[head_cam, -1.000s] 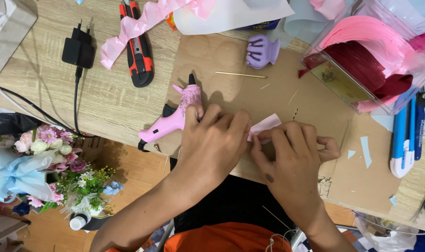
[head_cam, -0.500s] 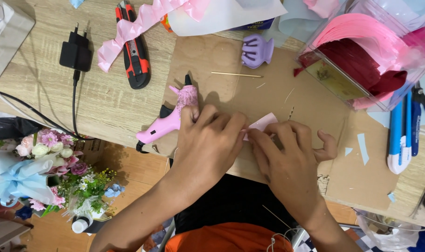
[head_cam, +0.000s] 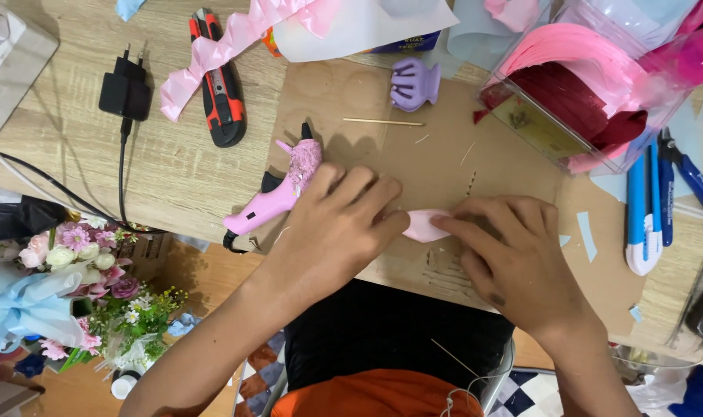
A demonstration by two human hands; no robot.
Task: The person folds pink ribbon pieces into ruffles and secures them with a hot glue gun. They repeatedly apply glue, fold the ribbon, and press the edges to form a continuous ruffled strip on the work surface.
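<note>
Both hands meet over a brown cardboard sheet [head_cam: 444, 154] on the wooden table. My left hand [head_cam: 340, 228] and my right hand [head_cam: 513, 255] pinch a small pale pink ribbon piece [head_cam: 423, 225] between their fingertips and press it flat on the cardboard. A pink glue gun [head_cam: 278, 193] lies just left of my left hand, its nozzle pointing away from me. Most of the ribbon piece is hidden under my fingers.
A red-and-black utility knife [head_cam: 221, 85], a black plug adapter [head_cam: 125, 91] with its cable, a pink pleated ribbon strip [head_cam: 212, 54], a purple hair claw [head_cam: 413, 83] and a thin wooden stick [head_cam: 382, 121] lie behind. A clear box of pink and dark red ribbon [head_cam: 591, 93] stands right; blue cutter [head_cam: 641, 216]. A flower bouquet [head_cam: 66, 286] lies lower left.
The pink ribbon piece has gone from sticking up between my fingers to lying flatter, folded, between both fingertips. My right hand slid slightly right and down. The view shifted a little.
</note>
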